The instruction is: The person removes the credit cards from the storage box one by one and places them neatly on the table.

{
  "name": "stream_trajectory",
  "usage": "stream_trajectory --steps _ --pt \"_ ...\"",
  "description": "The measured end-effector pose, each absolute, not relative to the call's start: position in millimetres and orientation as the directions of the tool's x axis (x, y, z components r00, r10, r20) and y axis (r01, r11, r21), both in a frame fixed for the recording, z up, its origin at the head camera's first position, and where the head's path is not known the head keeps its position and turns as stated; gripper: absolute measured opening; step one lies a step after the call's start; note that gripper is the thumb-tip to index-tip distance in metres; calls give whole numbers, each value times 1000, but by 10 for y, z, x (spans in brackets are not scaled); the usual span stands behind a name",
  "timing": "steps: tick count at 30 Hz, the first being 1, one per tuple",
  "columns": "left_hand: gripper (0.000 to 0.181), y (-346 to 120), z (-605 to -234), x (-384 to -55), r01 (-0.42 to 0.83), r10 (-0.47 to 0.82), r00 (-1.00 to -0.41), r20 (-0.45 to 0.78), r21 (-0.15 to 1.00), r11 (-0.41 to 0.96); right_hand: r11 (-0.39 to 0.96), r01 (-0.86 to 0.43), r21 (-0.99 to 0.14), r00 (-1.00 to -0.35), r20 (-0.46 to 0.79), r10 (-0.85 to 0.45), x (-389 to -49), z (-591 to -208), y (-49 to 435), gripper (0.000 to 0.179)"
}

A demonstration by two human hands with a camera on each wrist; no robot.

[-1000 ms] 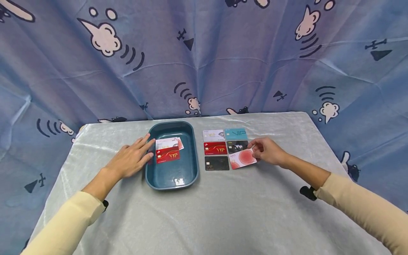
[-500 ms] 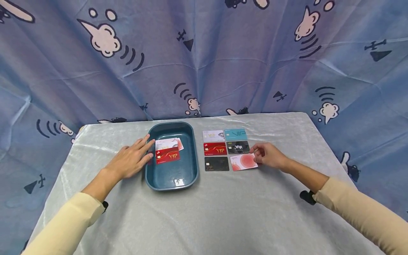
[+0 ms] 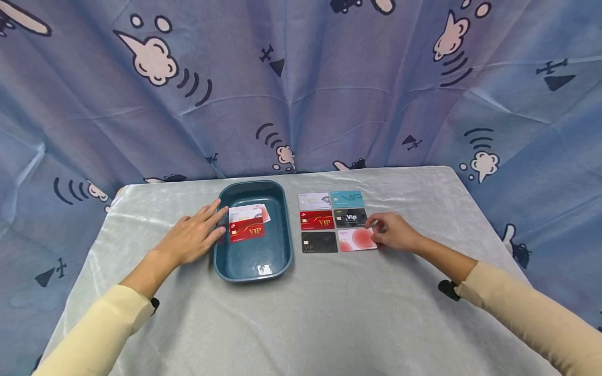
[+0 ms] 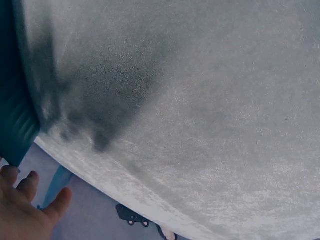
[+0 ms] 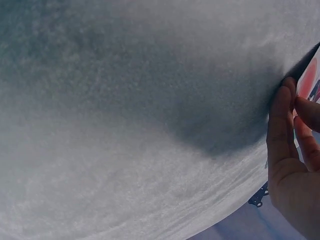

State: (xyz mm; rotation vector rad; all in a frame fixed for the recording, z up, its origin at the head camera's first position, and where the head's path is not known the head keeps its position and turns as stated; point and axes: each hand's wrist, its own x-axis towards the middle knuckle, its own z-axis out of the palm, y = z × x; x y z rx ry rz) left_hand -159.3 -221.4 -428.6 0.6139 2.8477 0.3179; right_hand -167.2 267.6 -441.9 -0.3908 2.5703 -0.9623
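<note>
My right hand (image 3: 391, 231) pinches the right edge of a white and pink card (image 3: 355, 239) with red circles, low over the table. In the right wrist view, thumb and fingers meet at that card (image 5: 308, 80). Directly above it lies a black Vip card (image 3: 350, 218), and left of it a plain black VIP card (image 3: 319, 242). My left hand (image 3: 190, 235) rests with fingers spread on the left rim of a dark teal tray (image 3: 254, 263). Inside the tray, a red VIP card (image 3: 247, 230) overlaps a white card (image 3: 242, 211), with part of another card behind.
More cards lie flat in two columns right of the tray: a red VIP card (image 3: 317, 220), a white one (image 3: 314, 201) and a teal one (image 3: 347, 198). A pale velvety cloth (image 3: 305, 318) covers the table. Behind it hangs a blue patterned curtain (image 3: 329, 120).
The white and pink card came down off the black Vip card's lower edge, straightened, and shifted slightly left toward the plain black card, the right hand moving with it. The left hand stayed still.
</note>
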Motion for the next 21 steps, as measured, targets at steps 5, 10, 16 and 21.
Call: stream_trajectory --steps 5,10,16,21 --pt "62 -2221 -4289 -1587 381 426 -891 -158 249 890 742 -152 -653 -888 -240 -393 -1678 -4406 2655 21" --pt "62 -2221 -4290 -1590 378 423 -892 -157 252 891 745 -191 -640 -869 -243 -431 -1696 -4363 2668 22" --pt "62 -2223 -4284 -1589 374 421 -893 -162 255 892 745 -230 -626 -840 -259 -477 -1807 -4213 2618 26" --pt "63 -2217 -4281 -1588 371 418 -893 -168 252 894 742 -249 -622 -813 -282 -509 -1919 -4026 2430 30"
